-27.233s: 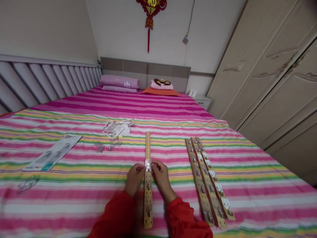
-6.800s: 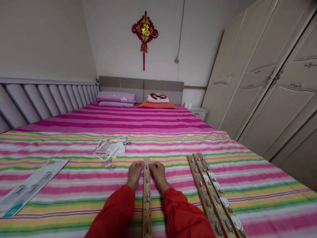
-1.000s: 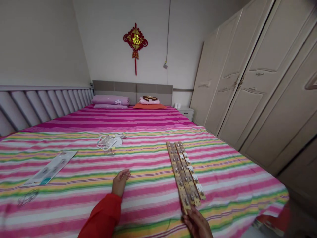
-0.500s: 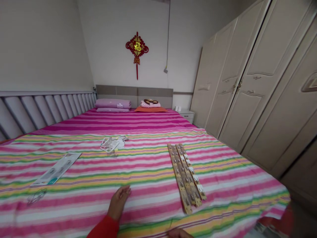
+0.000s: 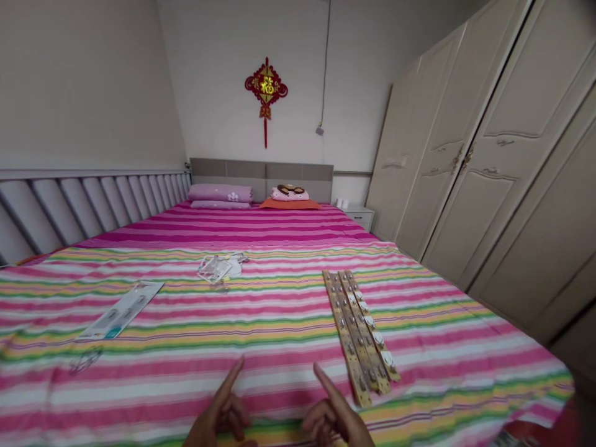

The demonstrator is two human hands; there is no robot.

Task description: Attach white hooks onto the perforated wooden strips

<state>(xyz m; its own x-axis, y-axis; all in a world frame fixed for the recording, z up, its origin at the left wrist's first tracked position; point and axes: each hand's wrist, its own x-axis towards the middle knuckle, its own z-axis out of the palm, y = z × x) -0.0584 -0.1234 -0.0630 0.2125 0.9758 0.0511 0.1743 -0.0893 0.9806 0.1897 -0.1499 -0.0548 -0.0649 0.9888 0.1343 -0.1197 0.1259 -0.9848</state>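
My left hand (image 5: 222,413) and my right hand (image 5: 333,417) hover low over the striped bedspread (image 5: 261,323) at the near edge. Each has its index finger pointing forward and the other fingers curled in; neither holds anything. Several wooden strips (image 5: 357,332) studded with metal hooks and white pads lie side by side just right of my right hand, not touched by it.
Clear plastic packets (image 5: 218,268) lie mid-bed, a printed card (image 5: 121,310) and a clear wrapper (image 5: 86,359) at the left. Pillows (image 5: 221,194) sit by the headboard. A padded rail runs along the left; a cream wardrobe (image 5: 488,161) stands on the right.
Both hands have come together at the near edge with index fingers pointing; the right hand has left the strips' end. The view has shifted left slightly.
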